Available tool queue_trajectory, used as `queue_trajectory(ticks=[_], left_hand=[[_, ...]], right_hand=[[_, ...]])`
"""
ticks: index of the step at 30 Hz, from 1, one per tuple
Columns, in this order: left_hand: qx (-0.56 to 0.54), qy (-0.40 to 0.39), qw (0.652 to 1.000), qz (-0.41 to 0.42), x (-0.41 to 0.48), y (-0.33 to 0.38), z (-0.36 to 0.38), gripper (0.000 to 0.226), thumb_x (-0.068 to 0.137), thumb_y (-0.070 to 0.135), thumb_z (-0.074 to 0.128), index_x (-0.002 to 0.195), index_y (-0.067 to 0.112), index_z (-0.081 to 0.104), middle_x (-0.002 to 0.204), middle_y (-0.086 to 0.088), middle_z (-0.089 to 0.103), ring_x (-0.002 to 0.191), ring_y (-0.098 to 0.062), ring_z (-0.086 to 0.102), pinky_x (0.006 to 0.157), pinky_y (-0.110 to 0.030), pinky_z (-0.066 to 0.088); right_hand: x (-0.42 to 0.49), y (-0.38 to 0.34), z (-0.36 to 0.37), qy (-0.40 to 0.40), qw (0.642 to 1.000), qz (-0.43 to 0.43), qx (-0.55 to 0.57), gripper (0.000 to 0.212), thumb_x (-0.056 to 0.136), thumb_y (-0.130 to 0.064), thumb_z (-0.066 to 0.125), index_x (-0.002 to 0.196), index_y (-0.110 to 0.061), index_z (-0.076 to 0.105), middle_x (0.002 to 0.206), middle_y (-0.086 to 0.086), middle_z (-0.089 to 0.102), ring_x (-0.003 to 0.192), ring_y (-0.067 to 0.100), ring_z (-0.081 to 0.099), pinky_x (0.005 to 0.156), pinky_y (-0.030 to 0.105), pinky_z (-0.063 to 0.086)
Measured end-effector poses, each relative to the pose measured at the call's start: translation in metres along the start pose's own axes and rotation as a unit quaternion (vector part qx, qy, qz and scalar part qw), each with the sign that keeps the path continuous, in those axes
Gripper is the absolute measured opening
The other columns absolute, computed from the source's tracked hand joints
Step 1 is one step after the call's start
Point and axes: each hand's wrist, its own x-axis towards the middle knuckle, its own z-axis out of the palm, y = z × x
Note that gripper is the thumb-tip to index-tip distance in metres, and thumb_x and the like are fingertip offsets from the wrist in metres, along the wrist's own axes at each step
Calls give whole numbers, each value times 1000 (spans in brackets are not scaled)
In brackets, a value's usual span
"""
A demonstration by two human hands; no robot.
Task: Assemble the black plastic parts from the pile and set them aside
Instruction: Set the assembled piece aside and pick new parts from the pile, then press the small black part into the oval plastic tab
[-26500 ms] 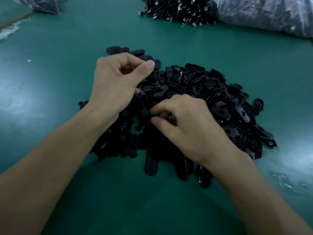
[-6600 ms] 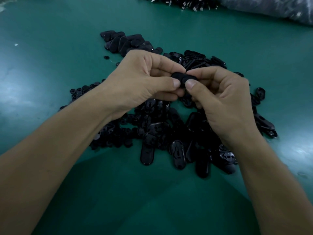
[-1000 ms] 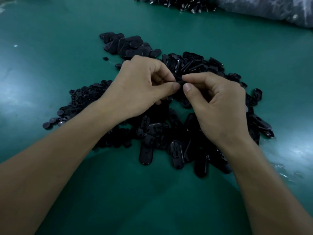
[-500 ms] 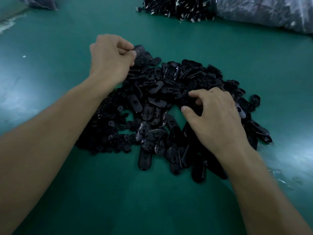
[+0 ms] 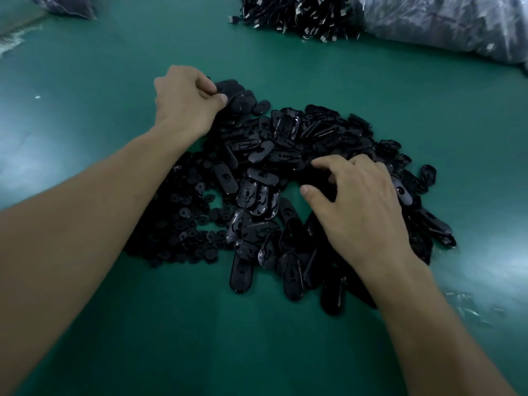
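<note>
Head view: left hand (image 5: 185, 102) pinches a black part (image 5: 230, 87) at the far-left edge of the pile (image 5: 274, 155); right hand (image 5: 363, 207), fingers apart, rests on it

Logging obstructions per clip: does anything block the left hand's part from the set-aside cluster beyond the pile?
Nothing visible does. The left hand pinches the black part at the set-aside cluster's edge; the right hand is apart, over the main pile.
</note>
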Motion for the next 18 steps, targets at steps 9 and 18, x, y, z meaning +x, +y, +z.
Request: queue_trajectory(ticks=[9,18], left_hand=[[-63,-28,995,66,-38,26,-13,12,85,28,73,75,33,68,67,19,66,61,12,58,58,-4,41],[-124,-122,978,114,-92,33,-13,10,87,24,74,79,28,71,70,11,70,59,2,59,60,-11,45]], right_hand=[[1,1,0,17,999,5,46,20,93,-36,67,110,-24,69,107,-2,56,108,22,54,99,39,45],[3,2,1,44,995,13,84,8,98,-29,61,94,-24,66,104,-8,46,104,11,44,89,23,31]])
